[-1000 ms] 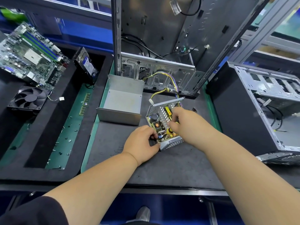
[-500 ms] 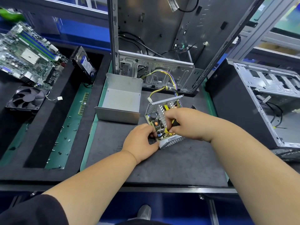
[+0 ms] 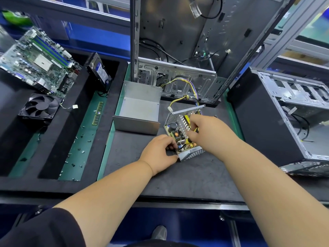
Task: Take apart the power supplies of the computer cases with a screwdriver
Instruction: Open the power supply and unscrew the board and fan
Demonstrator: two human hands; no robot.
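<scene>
The opened power supply (image 3: 179, 130) lies on the dark mat, its circuit board exposed inside a perforated metal shell. My left hand (image 3: 159, 151) grips its near left corner. My right hand (image 3: 208, 131) is curled over the board and holds a screwdriver (image 3: 195, 130) with a yellow and black handle, mostly hidden by the fingers. Yellow and purple cables (image 3: 185, 97) run from the supply back to the upright computer case (image 3: 178, 50). The supply's removed metal cover (image 3: 138, 111) sits just to the left.
A second case (image 3: 284, 118) lies on its side at right. At left are a motherboard (image 3: 39, 61), hard drive (image 3: 99, 72), fan (image 3: 40, 106), a RAM stick (image 3: 97, 113) and several loose screws (image 3: 78, 148) on the green strip.
My right hand has shifted slightly over the board, the screwdriver handle now showing between the fingers. My left hand stays on the supply's corner.
</scene>
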